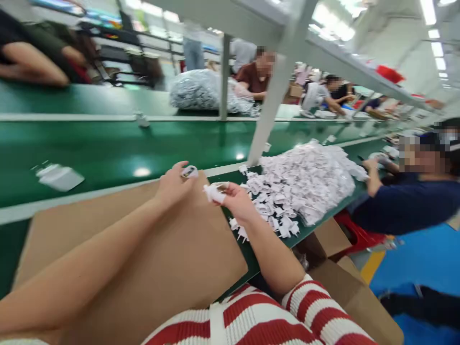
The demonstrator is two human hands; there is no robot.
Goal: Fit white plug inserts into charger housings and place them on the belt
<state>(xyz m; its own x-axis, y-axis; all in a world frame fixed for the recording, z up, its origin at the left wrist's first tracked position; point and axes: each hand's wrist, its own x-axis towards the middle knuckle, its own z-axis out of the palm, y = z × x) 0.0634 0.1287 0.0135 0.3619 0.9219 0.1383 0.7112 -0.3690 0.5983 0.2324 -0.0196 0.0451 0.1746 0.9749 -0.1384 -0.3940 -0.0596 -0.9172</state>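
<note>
My left hand (pixel 174 184) is closed around a white charger body (pixel 189 171), whose end with a dark recess faces away from me. Just to its right, my right hand (pixel 239 203) grips a white plug piece (pixel 214 193) between thumb and fingers; it is blurred, and I cannot tell whether there is more than one. The two held parts are close but apart, over the far right corner of a brown cardboard sheet (pixel 172 258). Beside my right hand, loose white plug pieces (pixel 283 220) spread out from a large heap (pixel 302 177), partly in clear plastic.
On the green conveyor belt (pixel 100 148) lie a white charger with pins (pixel 59 177) and another white part (pixel 142 120). A slanted metal post (pixel 268 96) rises beyond the heap. A co-worker (pixel 413 187) sits at right, near open cardboard boxes (pixel 352 287). A bag of parts (pixel 201 91) stands opposite.
</note>
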